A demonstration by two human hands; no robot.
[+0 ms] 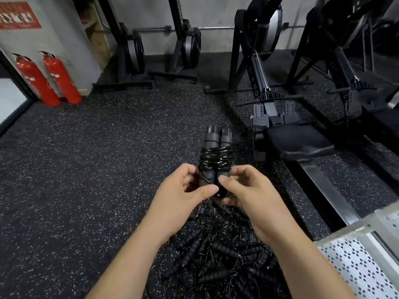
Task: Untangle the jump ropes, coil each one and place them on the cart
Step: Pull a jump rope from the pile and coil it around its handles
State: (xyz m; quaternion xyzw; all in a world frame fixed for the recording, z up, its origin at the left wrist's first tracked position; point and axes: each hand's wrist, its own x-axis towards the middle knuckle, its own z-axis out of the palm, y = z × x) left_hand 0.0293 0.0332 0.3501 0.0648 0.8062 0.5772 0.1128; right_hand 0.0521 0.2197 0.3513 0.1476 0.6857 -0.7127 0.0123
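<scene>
A black jump rope (217,152) is held up in front of me, its two handles side by side with the thin cable wound around their middle. My left hand (185,188) pinches the lower end of the handles from the left. My right hand (244,188) grips the same end from the right, fingers curled round it. Below my forearms a tangled pile of black jump ropes (218,260) with ribbed handles and thin wires lies on the floor. The metal cart (362,251), with a perforated white surface, shows at the lower right corner.
Speckled black rubber floor (97,169) spreads to the left. A rowing machine (287,134) stands just right of the held rope, with more black machines (190,46) behind. Two red fire extinguishers (47,78) lean by the left wall.
</scene>
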